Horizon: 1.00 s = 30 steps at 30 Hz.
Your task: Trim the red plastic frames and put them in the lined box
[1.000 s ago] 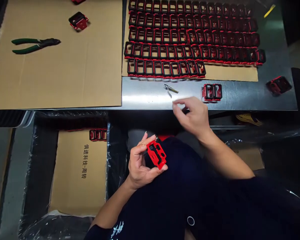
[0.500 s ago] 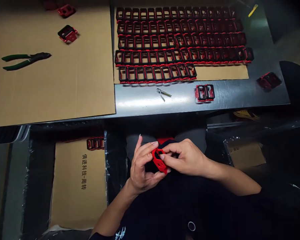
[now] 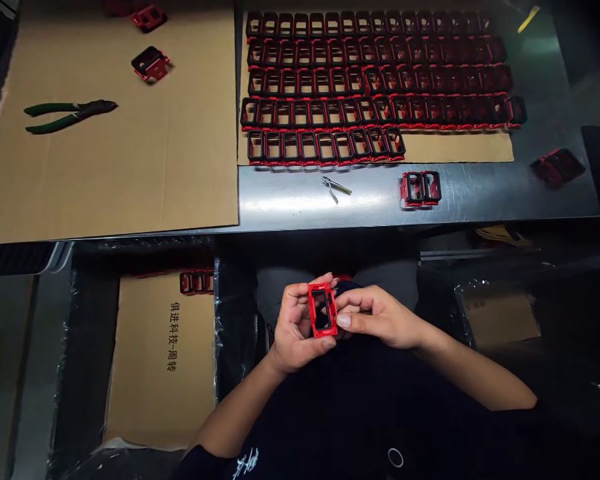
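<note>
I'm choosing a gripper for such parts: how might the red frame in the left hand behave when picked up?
The red frame is probably stiff, as its sides look straight in the left hand. It's likely light for its size, given its large central opening.

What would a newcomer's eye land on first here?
Most likely the tight rows of red-and-black frames, filling much of the metal table, with the nearest row shorter than the others. Then the bright red frame below the table's near edge, held in the left hand, with the right hand at its right side. Off to the left, green-handled pliers lie with handles spread on a big cardboard sheet.
</note>
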Motion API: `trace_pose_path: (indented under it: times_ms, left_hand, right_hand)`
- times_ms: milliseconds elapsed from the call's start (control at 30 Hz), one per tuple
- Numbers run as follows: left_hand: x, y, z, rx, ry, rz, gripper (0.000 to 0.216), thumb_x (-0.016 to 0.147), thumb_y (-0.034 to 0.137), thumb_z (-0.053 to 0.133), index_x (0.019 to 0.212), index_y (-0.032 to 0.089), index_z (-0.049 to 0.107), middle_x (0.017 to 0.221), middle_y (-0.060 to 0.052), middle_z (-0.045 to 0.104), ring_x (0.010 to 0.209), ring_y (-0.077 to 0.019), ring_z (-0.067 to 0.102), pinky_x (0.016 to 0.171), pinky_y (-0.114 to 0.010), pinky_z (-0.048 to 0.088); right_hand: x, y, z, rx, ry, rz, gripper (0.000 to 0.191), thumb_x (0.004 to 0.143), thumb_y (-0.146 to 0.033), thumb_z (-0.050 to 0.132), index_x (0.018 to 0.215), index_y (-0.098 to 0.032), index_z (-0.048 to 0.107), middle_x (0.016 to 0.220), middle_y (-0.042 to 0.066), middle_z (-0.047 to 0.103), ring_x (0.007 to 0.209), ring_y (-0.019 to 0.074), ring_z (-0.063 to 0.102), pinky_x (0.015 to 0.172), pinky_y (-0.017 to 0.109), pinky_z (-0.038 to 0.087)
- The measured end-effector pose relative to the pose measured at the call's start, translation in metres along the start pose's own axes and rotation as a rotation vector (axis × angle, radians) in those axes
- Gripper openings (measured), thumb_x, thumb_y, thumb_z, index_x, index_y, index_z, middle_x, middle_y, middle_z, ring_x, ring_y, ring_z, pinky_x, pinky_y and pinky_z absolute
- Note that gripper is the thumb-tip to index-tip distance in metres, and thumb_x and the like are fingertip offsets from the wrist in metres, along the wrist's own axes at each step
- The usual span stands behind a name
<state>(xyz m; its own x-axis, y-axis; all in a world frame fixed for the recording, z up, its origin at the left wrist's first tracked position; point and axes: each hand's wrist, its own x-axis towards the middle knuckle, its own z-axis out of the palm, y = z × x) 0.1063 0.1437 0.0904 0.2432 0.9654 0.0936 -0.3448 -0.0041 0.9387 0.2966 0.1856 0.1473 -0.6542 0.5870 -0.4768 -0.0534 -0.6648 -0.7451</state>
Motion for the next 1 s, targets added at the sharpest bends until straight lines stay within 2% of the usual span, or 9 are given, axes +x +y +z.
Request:
trace_pose_path:
  times_ms: [233, 367, 467, 567, 700, 833, 933, 1000]
  left_hand:
    - [0.005, -0.004, 0.001, 0.053, -0.039, -0.032, 0.067, 0.082, 0.054, 0.077, 0.13, 0.032, 0.035, 0.151, -0.022, 0.05, 0.139, -0.0353, 0.054, 0.106, -0.06, 0.052]
    - [0.006, -0.007, 0.002, 0.058, -0.03, -0.017, 0.066, 0.084, 0.051, 0.076, 0.13, 0.031, 0.034, 0.15, -0.021, 0.051, 0.137, -0.0351, 0.056, 0.104, -0.059, 0.054]
    - [0.006, -0.008, 0.002, 0.088, -0.021, 0.007, 0.064, 0.086, 0.048, 0.075, 0.132, 0.032, 0.033, 0.152, -0.019, 0.049, 0.136, -0.0334, 0.057, 0.103, -0.058, 0.056]
    - [0.007, -0.007, 0.004, 0.103, -0.015, 0.041, 0.063, 0.088, 0.04, 0.074, 0.134, 0.033, 0.032, 0.155, -0.017, 0.046, 0.137, -0.0307, 0.056, 0.104, -0.057, 0.056]
    - [0.008, -0.007, 0.006, 0.129, 0.002, 0.1, 0.063, 0.088, 0.031, 0.075, 0.135, 0.033, 0.034, 0.155, -0.016, 0.046, 0.135, -0.0288, 0.058, 0.104, -0.055, 0.056]
    - [0.005, -0.009, -0.001, 0.162, 0.008, 0.119, 0.064, 0.086, 0.039, 0.075, 0.135, 0.03, 0.037, 0.151, -0.018, 0.051, 0.134, -0.0308, 0.059, 0.106, -0.054, 0.054]
    - [0.005, -0.003, -0.012, 0.117, 0.056, 0.078, 0.057, 0.087, 0.058, 0.066, 0.128, 0.025, 0.045, 0.135, -0.017, 0.064, 0.122, -0.032, 0.066, 0.1, -0.052, 0.056]
    - [0.006, 0.009, -0.017, 0.137, 0.107, 0.02, 0.056, 0.086, 0.063, 0.064, 0.123, 0.023, 0.05, 0.121, -0.015, 0.071, 0.109, -0.0297, 0.072, 0.092, -0.046, 0.059]
  right_hand:
    - [0.001, -0.002, 0.002, -0.017, 0.112, 0.001, 0.043, 0.075, -0.05, 0.085, 0.092, -0.014, 0.071, 0.072, 0.0, 0.071, 0.063, 0.0092, 0.061, 0.065, 0.024, 0.051]
    - [0.003, 0.001, 0.001, 0.037, 0.141, 0.002, 0.044, 0.073, -0.049, 0.087, 0.093, -0.015, 0.069, 0.074, 0.0, 0.071, 0.065, 0.01, 0.064, 0.067, 0.025, 0.055]
    - [0.004, 0.004, -0.001, 0.108, 0.122, 0.012, 0.044, 0.073, -0.048, 0.088, 0.097, -0.015, 0.069, 0.084, 0.003, 0.075, 0.071, 0.0113, 0.068, 0.068, 0.025, 0.058]
    - [0.005, 0.006, -0.001, 0.152, 0.095, 0.013, 0.045, 0.073, -0.043, 0.089, 0.102, -0.016, 0.068, 0.097, 0.006, 0.077, 0.078, 0.0119, 0.072, 0.07, 0.023, 0.058]
    - [0.007, 0.009, 0.0, 0.18, 0.098, -0.007, 0.043, 0.071, -0.036, 0.091, 0.102, -0.017, 0.068, 0.101, 0.006, 0.078, 0.084, 0.0123, 0.074, 0.076, 0.023, 0.059]
    - [0.009, 0.013, -0.002, 0.186, 0.153, -0.052, 0.043, 0.071, -0.036, 0.09, 0.103, -0.018, 0.066, 0.099, 0.004, 0.077, 0.078, 0.0134, 0.075, 0.069, 0.024, 0.061]
    - [0.008, 0.01, -0.006, 0.054, 0.191, -0.101, 0.042, 0.075, -0.035, 0.086, 0.108, -0.019, 0.066, 0.09, 0.003, 0.077, 0.074, 0.0158, 0.076, 0.066, 0.027, 0.062]
    - [0.009, 0.006, -0.008, -0.213, 0.22, -0.2, 0.035, 0.079, -0.029, 0.081, 0.11, -0.02, 0.069, 0.096, 0.006, 0.077, 0.08, 0.0177, 0.076, 0.069, 0.03, 0.063]
